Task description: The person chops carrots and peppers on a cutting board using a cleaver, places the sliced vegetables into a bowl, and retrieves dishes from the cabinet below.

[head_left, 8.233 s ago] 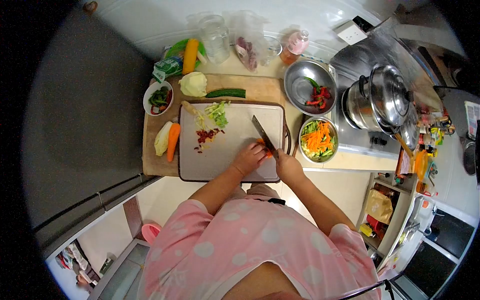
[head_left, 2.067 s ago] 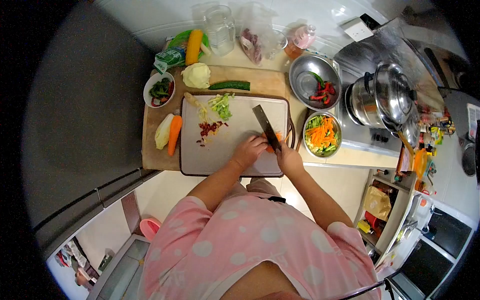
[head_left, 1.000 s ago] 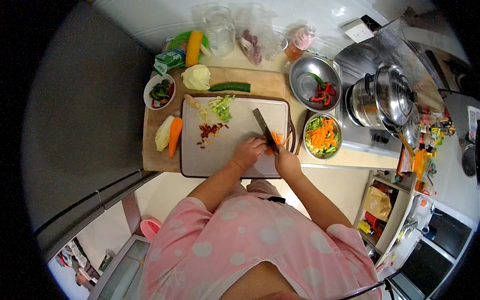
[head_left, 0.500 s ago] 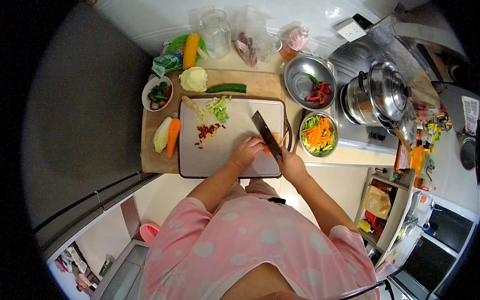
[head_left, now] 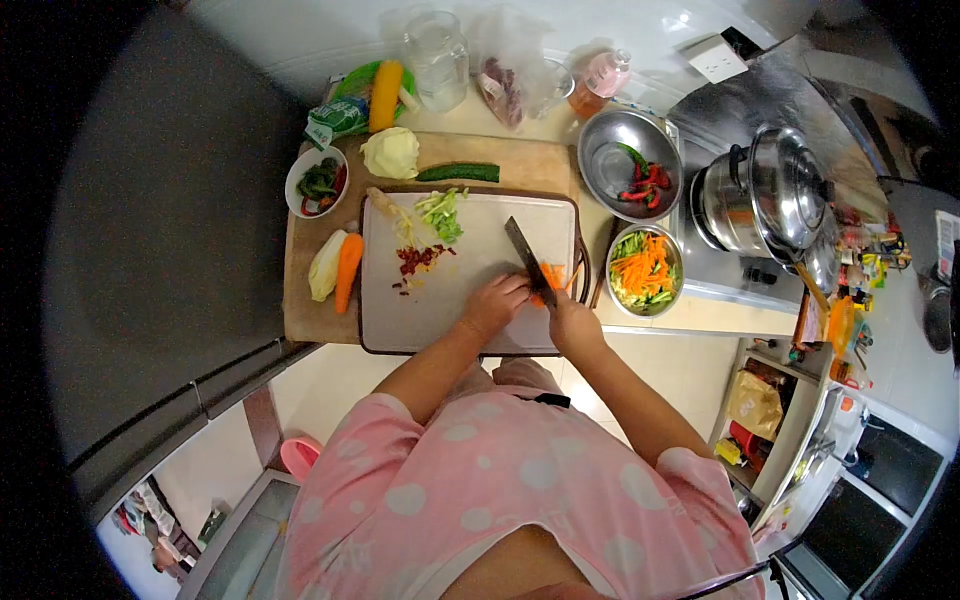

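Note:
In my right hand (head_left: 574, 326) is the handle of a dark-bladed kitchen knife (head_left: 522, 250), its blade slanting up and left over the cutting board (head_left: 490, 225). My left hand (head_left: 495, 304) has its fingers bent beside the blade, holding down a carrot piece (head_left: 538, 299) that they partly hide. Orange carrot strips (head_left: 556, 275) lie just right of the blade. Farther left on the board are chopped red chili (head_left: 420, 260), pale ginger-like shreds (head_left: 398, 218) and chopped green stalks (head_left: 440, 215).
A bowl of carrot and green strips (head_left: 643, 268) stands right of the board, below a metal bowl (head_left: 600, 165) with chilies. A whole carrot (head_left: 347, 270), cabbage (head_left: 390, 153) and cucumber (head_left: 458, 173) border the board. The steel pot (head_left: 735, 205) is on the stove.
The knife and my right hand have shifted slightly left, toward my left fingers. More cut carrot strips show right of the blade. The view has tilted a little.

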Action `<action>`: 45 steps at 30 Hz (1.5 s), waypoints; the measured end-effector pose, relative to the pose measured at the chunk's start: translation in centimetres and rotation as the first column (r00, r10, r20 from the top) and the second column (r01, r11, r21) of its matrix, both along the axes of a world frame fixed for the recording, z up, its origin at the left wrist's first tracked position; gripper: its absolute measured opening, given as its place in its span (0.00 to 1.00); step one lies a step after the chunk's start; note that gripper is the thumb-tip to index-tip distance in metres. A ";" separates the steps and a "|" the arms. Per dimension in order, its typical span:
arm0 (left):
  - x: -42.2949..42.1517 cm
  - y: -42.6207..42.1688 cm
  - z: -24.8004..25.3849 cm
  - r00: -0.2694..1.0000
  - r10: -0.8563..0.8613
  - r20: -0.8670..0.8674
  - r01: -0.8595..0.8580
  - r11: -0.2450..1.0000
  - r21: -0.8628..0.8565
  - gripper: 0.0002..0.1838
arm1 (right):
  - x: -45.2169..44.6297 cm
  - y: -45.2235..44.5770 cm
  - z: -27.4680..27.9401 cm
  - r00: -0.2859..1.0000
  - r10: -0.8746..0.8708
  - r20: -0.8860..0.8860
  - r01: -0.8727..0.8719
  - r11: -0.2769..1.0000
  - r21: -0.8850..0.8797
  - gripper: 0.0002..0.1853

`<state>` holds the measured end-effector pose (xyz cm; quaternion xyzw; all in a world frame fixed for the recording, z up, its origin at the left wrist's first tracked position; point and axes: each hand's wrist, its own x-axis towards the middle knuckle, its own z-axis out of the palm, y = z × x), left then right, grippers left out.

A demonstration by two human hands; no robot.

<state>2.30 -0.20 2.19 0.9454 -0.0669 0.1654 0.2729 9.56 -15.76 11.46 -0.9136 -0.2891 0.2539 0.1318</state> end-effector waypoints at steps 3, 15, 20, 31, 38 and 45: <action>-0.2 -0.3 0.2 0.997 0.042 -0.058 -0.042 0.999 0.011 0.09 | -0.3 0.3 -0.5 0.999 -0.007 0.052 0.006 1.000 0.020 0.08; 0.2 -1.2 -0.9 0.991 0.085 -0.100 -0.113 0.938 -0.328 0.09 | -0.3 -0.4 -1.6 0.997 -0.056 0.058 0.049 0.991 0.124 0.11; 0.1 -1.3 -0.6 0.989 0.120 -0.087 -0.141 0.945 -0.296 0.09 | -0.2 -0.4 -1.6 0.997 -0.043 0.068 0.035 0.993 0.117 0.09; 0.0 -1.3 -1.0 0.984 0.079 -0.159 -0.129 0.933 -0.335 0.08 | 0.3 -0.7 -1.7 0.999 -0.030 0.032 0.027 0.997 0.077 0.12; -0.2 -1.6 -1.3 0.987 0.082 -0.139 -0.123 0.940 -0.317 0.07 | 0.6 -1.8 1.1 0.999 -0.038 -0.012 0.038 0.999 -0.004 0.12; 0.0 -1.2 -1.2 0.986 0.068 -0.154 -0.114 0.941 -0.319 0.07 | 0.1 -2.1 2.0 0.995 -0.052 -0.083 0.051 0.999 -0.013 0.14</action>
